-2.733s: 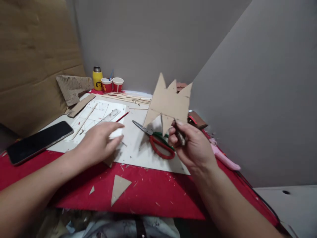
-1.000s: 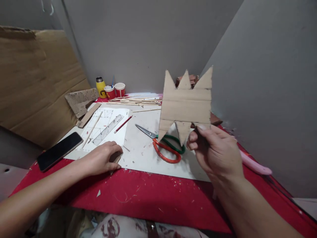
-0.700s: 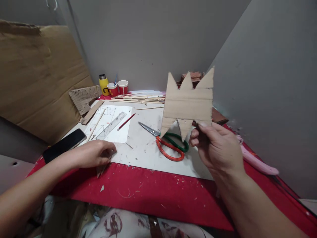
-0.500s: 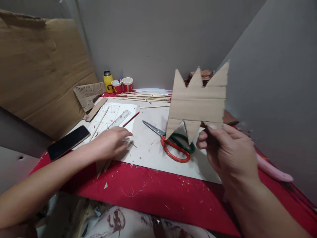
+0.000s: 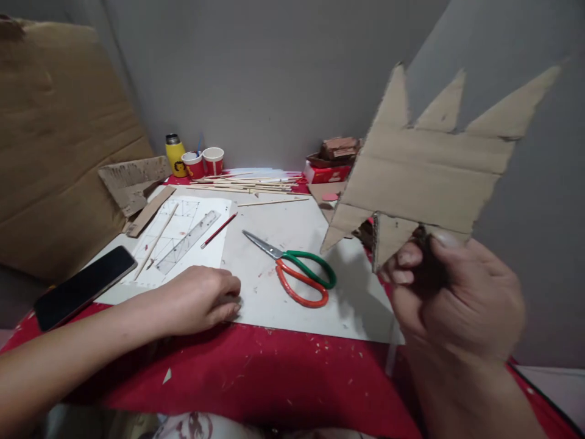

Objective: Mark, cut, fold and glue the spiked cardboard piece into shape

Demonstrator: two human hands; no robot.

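Observation:
My right hand (image 5: pixel 461 292) pinches a jagged piece of corrugated cardboard (image 5: pixel 429 167) by its lower edge and holds it up over the table's right side. Pointed spikes rise from its top edge, and more points hang from the bottom. My left hand (image 5: pixel 205 299) rests at the white board's front edge with its fingers curled in; nothing shows between them. Between the hands lie scissors (image 5: pixel 297 268) with one green and one orange handle. A red pencil (image 5: pixel 219 230) and a clear ruler (image 5: pixel 188 242) lie beyond my left hand, the ruler on a sheet with drawn lines (image 5: pixel 183 210).
A phone (image 5: pixel 86 286) lies at left, near a large cardboard sheet (image 5: pixel 59 146). Thin wooden sticks (image 5: pixel 247 183), two paper cups (image 5: pixel 213 161) and a yellow bottle (image 5: pixel 175 155) are at the back. A red box (image 5: pixel 326 172) bears cardboard scraps. Bits litter the red cloth (image 5: pixel 283 378).
My right hand has raised the cardboard piece closer and to the right, tilting it. My left hand has drawn nearer to the board's front edge, its fingers more curled. The view has shifted.

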